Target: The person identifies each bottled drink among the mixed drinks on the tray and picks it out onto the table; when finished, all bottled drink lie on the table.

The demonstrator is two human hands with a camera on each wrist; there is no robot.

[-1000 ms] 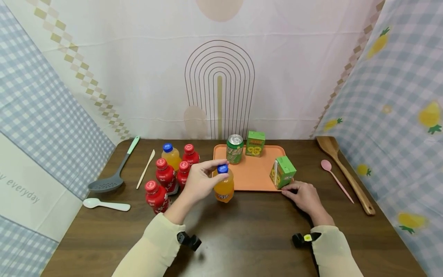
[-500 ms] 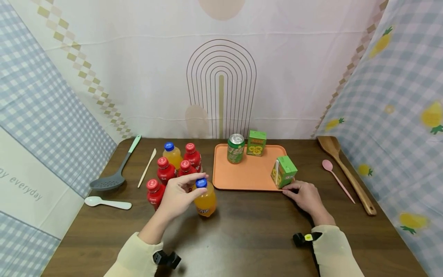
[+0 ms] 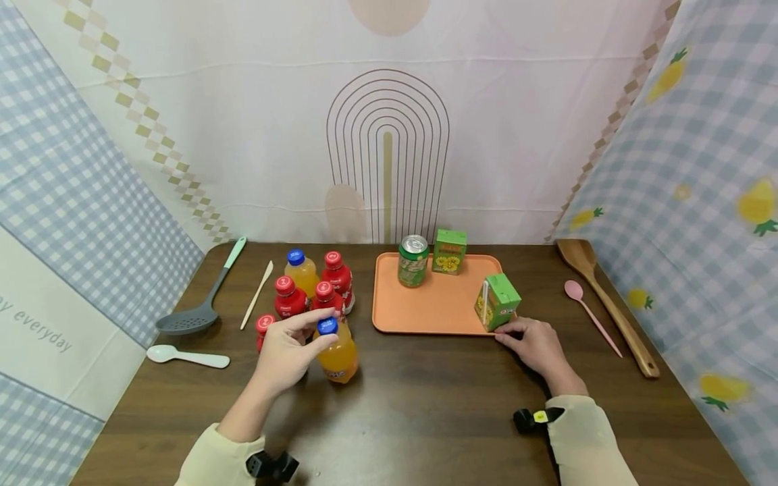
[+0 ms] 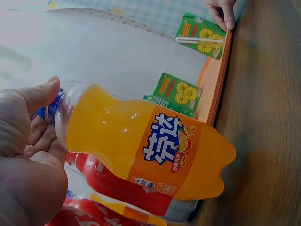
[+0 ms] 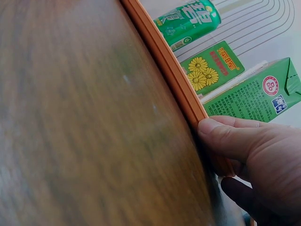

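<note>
Thumb and fingers of my left hand (image 3: 281,356) pinch the blue cap of an orange soda bottle (image 3: 339,358), held upright in front of several red-capped bottles (image 3: 290,300). Its label faces the camera in the left wrist view, where the bottle (image 4: 113,129) fills the middle. At the front right corner of an orange tray (image 3: 419,310), my right hand (image 3: 536,345) pinches the rim. On that tray stand a green soda can (image 3: 412,262) and two green drink cartons, one carton (image 3: 449,253) at the back and the other carton (image 3: 497,302) beside my right fingers.
A second orange soda bottle (image 3: 301,273) stands behind the red ones. Further left lie a slotted turner (image 3: 191,320), a cream knife (image 3: 258,295) and a white spoon (image 3: 191,357). To the right are a pink spoon (image 3: 586,307) and a wooden spatula (image 3: 608,297).
My left hand has carried the orange soda bottle leftward and a little nearer, from the tray's left edge to the front of the red bottles. My right hand stays at the tray corner.
</note>
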